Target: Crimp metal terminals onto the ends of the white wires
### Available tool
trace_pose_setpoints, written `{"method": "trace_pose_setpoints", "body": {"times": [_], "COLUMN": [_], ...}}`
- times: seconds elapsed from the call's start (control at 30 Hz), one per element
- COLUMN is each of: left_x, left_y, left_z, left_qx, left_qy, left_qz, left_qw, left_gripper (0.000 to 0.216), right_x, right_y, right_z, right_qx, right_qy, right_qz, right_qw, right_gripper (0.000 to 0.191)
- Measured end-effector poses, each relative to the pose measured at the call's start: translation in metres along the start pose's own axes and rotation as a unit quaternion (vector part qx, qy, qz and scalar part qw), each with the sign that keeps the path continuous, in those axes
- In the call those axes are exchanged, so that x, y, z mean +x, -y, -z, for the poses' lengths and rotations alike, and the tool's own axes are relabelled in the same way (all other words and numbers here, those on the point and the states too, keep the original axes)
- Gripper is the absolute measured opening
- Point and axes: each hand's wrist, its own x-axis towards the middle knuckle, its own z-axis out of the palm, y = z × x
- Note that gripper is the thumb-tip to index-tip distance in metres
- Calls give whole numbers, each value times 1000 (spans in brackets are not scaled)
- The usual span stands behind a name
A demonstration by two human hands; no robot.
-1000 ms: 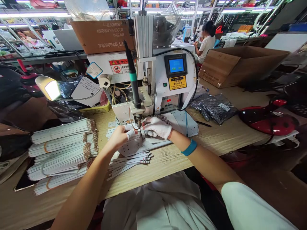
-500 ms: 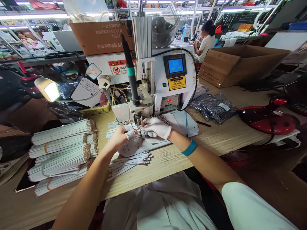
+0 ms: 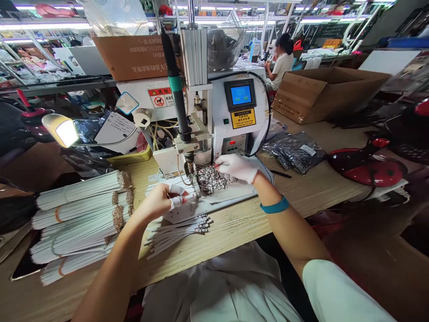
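My left hand (image 3: 161, 201), with white tape on a finger, pinches the end of a white flat cable (image 3: 192, 195) just below the soldering tip (image 3: 189, 169) of the white machine (image 3: 214, 112). My right hand (image 3: 237, 167), in a white glove, reaches into a pile of small metal connectors (image 3: 211, 179) on the machine's plate, fingers curled on them. A few finished cables (image 3: 181, 228) lie on the wooden bench in front of me.
Bundles of white cables (image 3: 80, 214) are stacked at the left beside a lit lamp (image 3: 62, 132). Dark plastic bags (image 3: 295, 152) and a red lamp base (image 3: 368, 170) lie at the right. A cardboard box (image 3: 321, 91) stands behind. Another person (image 3: 279, 62) sits far back.
My right hand left the cable under the tip and moved right and back to the connector pile, which now shows. My left hand drew the cable slightly toward me.
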Motion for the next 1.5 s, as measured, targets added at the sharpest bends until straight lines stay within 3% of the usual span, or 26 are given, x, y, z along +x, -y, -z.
{"method": "trace_pose_setpoints", "body": {"times": [0.1,0.17,0.23,0.3,0.4,0.57,0.67,0.77,1.0,1.1,1.2,1.33,1.5], "left_x": [-9,-11,-8,-2,7,14,15,17,15,14,14,15,16], "left_y": [-3,-3,-2,1,8,14,15,14,10,11,11,8,4], "left_z": [0,-2,-3,-3,-6,-13,-14,-13,-7,-4,-4,-7,-9], "left_qx": [74,103,133,174,242,283,290,298,261,196,141,52,-40], "left_qy": [103,120,73,-13,-105,-74,-80,-91,-95,-89,-87,-75,-81], "left_qz": [12,-3,-18,-17,-7,-21,-34,-53,-34,-40,-54,-63,-42], "left_qw": [992,987,988,984,965,956,953,949,960,976,985,994,995], "left_gripper": [21,19,18,18,19,18,19,24,27,24,20,25,30], "right_x": [-2,-1,2,4,2,-2,3,10,14,11,9,10,8], "right_y": [-7,-6,-2,2,3,-6,-5,-3,-1,0,-1,0,6], "right_z": [4,-9,-23,-31,-27,-17,-23,-32,-46,-45,-44,-48,-53], "right_qx": [-80,-63,-14,19,39,64,-17,-95,-185,-91,69,223,317], "right_qy": [28,51,51,39,29,163,76,-23,-28,-41,11,86,131], "right_qz": [-44,-58,-33,-3,-3,-2,21,93,136,108,27,-29,-48], "right_qw": [995,995,998,999,999,985,997,991,973,989,997,971,938], "right_gripper": [10,11,18,23,23,19,17,15,11,10,15,15,15]}}
